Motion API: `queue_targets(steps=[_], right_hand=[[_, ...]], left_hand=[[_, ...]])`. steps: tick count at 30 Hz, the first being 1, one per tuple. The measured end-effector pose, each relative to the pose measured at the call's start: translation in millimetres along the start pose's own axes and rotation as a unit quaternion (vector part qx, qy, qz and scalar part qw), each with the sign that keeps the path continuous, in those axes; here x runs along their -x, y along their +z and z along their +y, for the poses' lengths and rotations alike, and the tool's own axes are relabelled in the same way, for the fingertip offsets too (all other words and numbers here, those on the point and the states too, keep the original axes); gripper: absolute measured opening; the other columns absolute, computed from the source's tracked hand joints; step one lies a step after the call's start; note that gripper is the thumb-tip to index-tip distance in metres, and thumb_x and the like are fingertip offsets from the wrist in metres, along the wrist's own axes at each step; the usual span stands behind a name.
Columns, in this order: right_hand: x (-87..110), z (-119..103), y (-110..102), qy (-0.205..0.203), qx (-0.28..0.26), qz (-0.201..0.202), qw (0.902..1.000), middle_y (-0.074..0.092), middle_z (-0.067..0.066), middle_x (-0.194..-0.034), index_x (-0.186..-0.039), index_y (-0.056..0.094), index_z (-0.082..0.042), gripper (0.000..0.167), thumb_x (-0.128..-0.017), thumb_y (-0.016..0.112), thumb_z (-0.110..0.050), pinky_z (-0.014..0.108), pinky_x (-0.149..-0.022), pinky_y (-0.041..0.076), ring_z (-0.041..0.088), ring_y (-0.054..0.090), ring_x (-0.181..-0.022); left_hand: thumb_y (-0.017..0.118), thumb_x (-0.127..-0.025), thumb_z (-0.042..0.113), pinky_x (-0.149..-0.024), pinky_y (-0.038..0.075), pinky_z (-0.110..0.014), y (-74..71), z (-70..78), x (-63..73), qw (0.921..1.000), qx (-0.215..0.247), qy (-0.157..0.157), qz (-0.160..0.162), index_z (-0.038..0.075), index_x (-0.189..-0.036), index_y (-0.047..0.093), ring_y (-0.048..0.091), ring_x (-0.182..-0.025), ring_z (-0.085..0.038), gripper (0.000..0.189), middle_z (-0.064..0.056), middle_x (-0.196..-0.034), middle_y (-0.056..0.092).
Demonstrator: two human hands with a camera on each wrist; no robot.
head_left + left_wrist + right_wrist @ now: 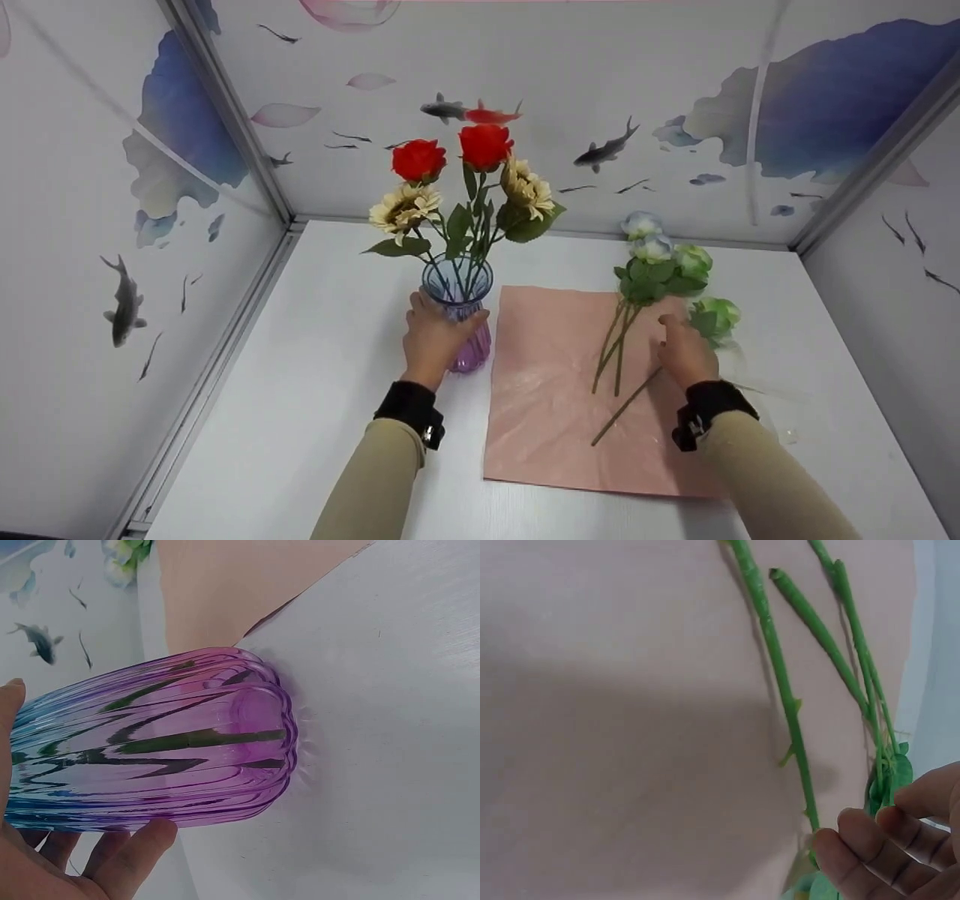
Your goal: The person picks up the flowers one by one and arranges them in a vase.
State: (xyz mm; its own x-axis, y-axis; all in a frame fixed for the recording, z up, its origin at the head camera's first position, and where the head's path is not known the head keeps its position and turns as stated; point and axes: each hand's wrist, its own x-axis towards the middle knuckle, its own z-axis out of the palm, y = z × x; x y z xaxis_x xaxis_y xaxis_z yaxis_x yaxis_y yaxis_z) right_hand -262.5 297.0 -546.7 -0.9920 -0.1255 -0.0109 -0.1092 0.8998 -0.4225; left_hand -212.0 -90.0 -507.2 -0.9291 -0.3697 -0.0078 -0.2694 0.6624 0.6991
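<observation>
My left hand (435,337) grips a ribbed glass vase (187,739), blue at the top and purple at the base, with thumb and fingers around its sides. The vase stands upright and holds red roses (486,147) and cream sunflowers (405,209). My right hand (686,354) is over a single green flower (716,318) that lies on its side. In the right wrist view its loosely bent fingers are close to the flower's stem (776,660), thumb apart from it; contact is unclear. Beside it lie pale blue and green flowers (649,248) with crossed stems.
Under the stems lies a sheet of pink wrapping paper (547,435) on the white table (300,420). Some clear plastic (757,375) is on the table right of the paper. White panels (315,172) printed with fish enclose the back and sides.
</observation>
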Motion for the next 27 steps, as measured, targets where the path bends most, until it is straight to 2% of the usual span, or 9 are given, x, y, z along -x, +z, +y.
queue_targets(steps=[3,7,15,22,27], right_hand=[[5.0,6,1,0.006,-0.002,-0.014,0.9999,0.068,0.033,-0.099,-0.139,0.048,0.008,0.039,-0.103,0.053,-0.006,0.057,-0.068,0.053,0.047,0.067,-0.081],[8.9,16,5,0.013,0.005,-0.023,0.9996,0.067,0.035,-0.109,-0.141,0.048,0.007,0.038,-0.107,0.047,-0.012,0.061,-0.075,0.053,0.050,0.067,-0.091],[15.3,33,18,0.042,0.033,-0.041,0.9977,0.065,0.036,-0.114,-0.138,0.053,0.003,0.037,-0.110,0.041,-0.018,0.065,-0.078,0.053,0.054,0.065,-0.096],[18.4,38,23,0.028,0.028,-0.045,0.9982,0.064,0.037,-0.112,-0.130,0.055,0.006,0.030,-0.107,0.043,-0.008,0.063,-0.081,0.052,0.055,0.064,-0.098],[22.5,38,25,0.019,0.017,-0.029,0.9993,0.065,0.035,-0.104,-0.122,0.055,0.007,0.022,-0.106,0.043,-0.004,0.062,-0.080,0.052,0.054,0.064,-0.094]], left_hand=[[0.079,-0.076,0.066,-0.097,0.051,-0.063,1.0,-0.2,0.0,1.0000,0.001,-0.001,0.001,-0.003,-0.154,0.024,0.050,-0.129,-0.041,0.118,-0.021,-0.143,0.042],[0.079,-0.076,0.066,-0.098,0.051,-0.063,1.5,0.5,0.2,1.0000,0.003,-0.003,0.000,-0.002,-0.154,0.023,0.049,-0.129,-0.041,0.118,-0.021,-0.143,0.042],[0.080,-0.075,0.066,-0.097,0.051,-0.063,1.7,1.1,0.3,1.0000,0.008,-0.001,0.004,-0.002,-0.154,0.024,0.050,-0.129,-0.041,0.118,-0.021,-0.142,0.043],[0.080,-0.076,0.065,-0.097,0.051,-0.064,1.1,1.3,0.4,1.0000,0.006,-0.004,0.001,-0.003,-0.154,0.024,0.050,-0.129,-0.041,0.117,-0.021,-0.142,0.043],[0.079,-0.077,0.065,-0.097,0.051,-0.064,-0.4,1.2,0.7,1.0000,0.004,-0.003,0.000,-0.003,-0.154,0.023,0.050,-0.129,-0.042,0.117,-0.022,-0.143,0.042]])
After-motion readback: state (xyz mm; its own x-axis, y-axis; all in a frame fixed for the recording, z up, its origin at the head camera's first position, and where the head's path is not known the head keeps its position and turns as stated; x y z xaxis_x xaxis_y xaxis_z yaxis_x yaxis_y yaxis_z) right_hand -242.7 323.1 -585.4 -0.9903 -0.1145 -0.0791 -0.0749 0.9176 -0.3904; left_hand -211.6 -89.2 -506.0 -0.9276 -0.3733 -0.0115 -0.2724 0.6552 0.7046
